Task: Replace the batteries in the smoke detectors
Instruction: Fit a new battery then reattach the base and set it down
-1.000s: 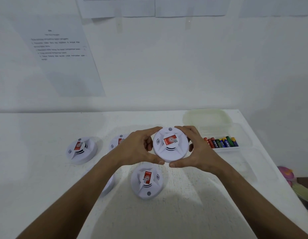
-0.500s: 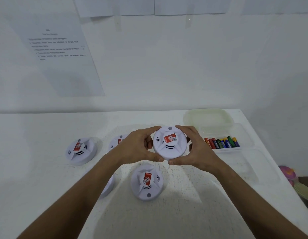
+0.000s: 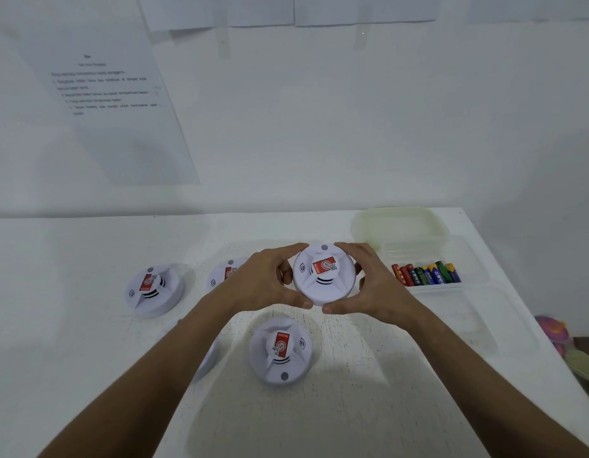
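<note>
A round white smoke detector with a red label is held face up above the table. My left hand grips its left rim and my right hand grips its right rim, thumbs near the front edge. Other detectors lie on the white table: one at the left, one behind my left hand, one in front, and one mostly hidden under my left forearm. A row of several coloured batteries lies in a clear tray at the right.
A pale lidded plastic box stands behind the battery tray. Another clear tray lies in front of it. Paper sheets hang on the wall behind. The table's right edge runs close to a pink object.
The held detector has turned a little in my hands and shifted slightly away from me; both hands keep their grip on its rim.
</note>
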Available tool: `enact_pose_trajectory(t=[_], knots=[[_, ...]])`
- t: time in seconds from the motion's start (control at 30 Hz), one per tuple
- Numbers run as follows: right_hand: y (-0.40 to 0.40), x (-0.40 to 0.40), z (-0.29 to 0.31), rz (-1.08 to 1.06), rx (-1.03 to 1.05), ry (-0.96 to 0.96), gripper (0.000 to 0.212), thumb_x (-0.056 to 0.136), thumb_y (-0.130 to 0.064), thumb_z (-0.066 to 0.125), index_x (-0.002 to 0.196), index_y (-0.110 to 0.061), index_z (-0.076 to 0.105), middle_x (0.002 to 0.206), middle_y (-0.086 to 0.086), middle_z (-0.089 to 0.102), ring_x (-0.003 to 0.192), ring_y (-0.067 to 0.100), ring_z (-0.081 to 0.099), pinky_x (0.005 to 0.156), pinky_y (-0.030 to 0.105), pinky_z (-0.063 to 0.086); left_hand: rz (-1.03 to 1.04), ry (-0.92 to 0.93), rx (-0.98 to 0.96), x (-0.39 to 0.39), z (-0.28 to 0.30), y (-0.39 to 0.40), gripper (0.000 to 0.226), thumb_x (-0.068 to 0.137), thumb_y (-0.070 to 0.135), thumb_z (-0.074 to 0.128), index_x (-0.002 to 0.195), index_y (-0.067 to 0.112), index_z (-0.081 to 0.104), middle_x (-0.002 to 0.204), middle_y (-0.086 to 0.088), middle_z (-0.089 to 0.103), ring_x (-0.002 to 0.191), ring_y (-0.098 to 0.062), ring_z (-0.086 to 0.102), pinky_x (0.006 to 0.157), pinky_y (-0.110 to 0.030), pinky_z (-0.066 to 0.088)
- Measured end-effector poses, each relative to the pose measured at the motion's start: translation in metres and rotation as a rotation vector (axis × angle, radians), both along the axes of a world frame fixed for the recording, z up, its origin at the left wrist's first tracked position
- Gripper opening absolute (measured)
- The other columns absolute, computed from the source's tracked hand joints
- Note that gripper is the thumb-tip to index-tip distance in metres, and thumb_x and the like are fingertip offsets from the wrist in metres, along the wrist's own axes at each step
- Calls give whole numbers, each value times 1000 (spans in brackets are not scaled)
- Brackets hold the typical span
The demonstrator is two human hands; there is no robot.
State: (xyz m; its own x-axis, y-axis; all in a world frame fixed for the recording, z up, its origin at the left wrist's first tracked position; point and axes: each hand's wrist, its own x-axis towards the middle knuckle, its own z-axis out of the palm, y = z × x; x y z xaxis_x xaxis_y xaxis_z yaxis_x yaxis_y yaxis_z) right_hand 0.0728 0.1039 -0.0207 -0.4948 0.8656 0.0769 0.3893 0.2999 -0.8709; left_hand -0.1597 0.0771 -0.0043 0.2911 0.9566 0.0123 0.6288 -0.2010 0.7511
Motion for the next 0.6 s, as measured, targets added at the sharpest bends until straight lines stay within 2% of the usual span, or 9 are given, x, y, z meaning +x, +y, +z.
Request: enact_pose_trajectory(t=[0.07, 0.2, 0.27, 0.3, 0.4, 0.43, 0.53, 0.6], knots=[[2, -2, -2, -3, 8, -28, 96, 53, -23, 97, 130, -38, 41, 130, -9, 45, 109, -8, 46, 82, 4, 42, 2, 14, -7, 0, -4, 3, 87, 61, 41, 89, 138, 40, 47, 68, 27, 57, 62, -1, 48, 66, -17, 44], [5, -8, -8, -19, 7, -89, 94, 54, -22, 96, 127, -39, 39, 122, -19, 44, 119, 11, 44, 100, 31, 43, -5, 33, -32, 0, -12, 8, 83, 61, 43, 89, 134, 41, 49, 84, 22, 66, 65, 0, 52, 67, -17, 48], [6, -12, -13, -43, -2, -102, 93, 53, -20, 96, 126, -37, 41, 118, -20, 45, 118, 13, 45, 102, 35, 43, 1, 37, -44, 0, -16, 10, 79, 62, 42, 89, 131, 42, 51, 92, 19, 68, 69, -1, 54, 70, -18, 50], [7, -14, -15, -66, -2, -99, 93, 52, -18, 96, 127, -35, 43, 119, -17, 47, 116, 12, 46, 100, 31, 44, 12, 35, -52, 0, -18, 11, 78, 62, 41, 89, 130, 42, 51, 93, 19, 68, 70, -2, 55, 71, -19, 50], [7, -18, -23, -139, -29, -42, 91, 52, -11, 96, 129, -25, 49, 115, -14, 50, 100, -1, 50, 80, 3, 41, 43, 40, -68, 1, -23, 14, 77, 62, 37, 89, 129, 43, 51, 97, 16, 69, 75, -6, 58, 74, -22, 51], [6, -19, -25, -149, -38, -35, 89, 53, -10, 95, 126, -28, 48, 113, -16, 50, 97, -3, 49, 78, 2, 39, 44, 42, -80, 1, -25, 15, 76, 62, 37, 89, 128, 43, 52, 98, 15, 69, 76, -7, 59, 74, -22, 51], [5, -21, -34, -151, -67, -60, 88, 52, -14, 96, 119, -38, 44, 112, -23, 50, 100, -3, 50, 91, 15, 43, 41, 38, -119, 1, -32, 16, 75, 62, 36, 88, 128, 43, 52, 96, 14, 71, 73, -6, 60, 70, -18, 50], [6, -21, -39, -151, -83, -96, 91, 51, -19, 97, 126, -31, 48, 116, -20, 51, 107, 4, 50, 104, 36, 42, 35, 33, -147, 1, -34, 16, 77, 61, 32, 89, 129, 40, 53, 88, 13, 71, 68, -3, 60, 64, -15, 48]])
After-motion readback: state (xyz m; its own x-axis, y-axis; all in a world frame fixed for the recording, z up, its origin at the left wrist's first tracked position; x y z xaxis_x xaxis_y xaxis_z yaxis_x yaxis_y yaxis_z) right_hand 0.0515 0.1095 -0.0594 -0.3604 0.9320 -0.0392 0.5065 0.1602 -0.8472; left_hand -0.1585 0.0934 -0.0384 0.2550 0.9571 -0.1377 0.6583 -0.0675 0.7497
